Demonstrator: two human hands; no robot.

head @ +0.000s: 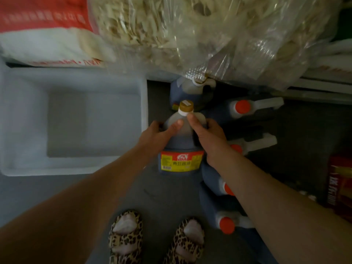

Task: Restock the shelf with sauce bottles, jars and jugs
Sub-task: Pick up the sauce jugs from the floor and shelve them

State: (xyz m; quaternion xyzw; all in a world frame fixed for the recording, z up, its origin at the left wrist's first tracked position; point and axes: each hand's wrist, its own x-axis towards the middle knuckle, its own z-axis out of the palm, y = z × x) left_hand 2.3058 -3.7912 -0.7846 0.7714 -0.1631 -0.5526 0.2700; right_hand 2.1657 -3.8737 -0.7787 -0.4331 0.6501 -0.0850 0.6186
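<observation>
- Nearest to us, both forearms reach forward and down; below them stand two feet in leopard-print slippers (156, 241) on the grey floor (163, 195).
- Our left hand (156, 134) wraps the left shoulder of the dark sauce jug (181, 145), thumb laid across its upper front.
- Our right hand (207, 136) clasps the right shoulder of the same jug, thumb tip just under the neck.
- Both hands are curled round the jug; it stands upright between them, gold cap (186, 105) above the thumbs, yellow-and-red label (181, 161) below the grip.
- Just beyond the grip stands a second jug with a gold cap (192, 90), partly under a clear plastic bag (209, 35) of pale dried strips.
- To the right of the grip, a row of dark jugs with orange caps (242, 107) runs back toward us under the right forearm.
- To the left of the grip sits a white foam box (72, 121); beyond it lies a red-and-white sack (43, 31).
- Far right, a red package (341, 180) shows; its contents cannot be told.
</observation>
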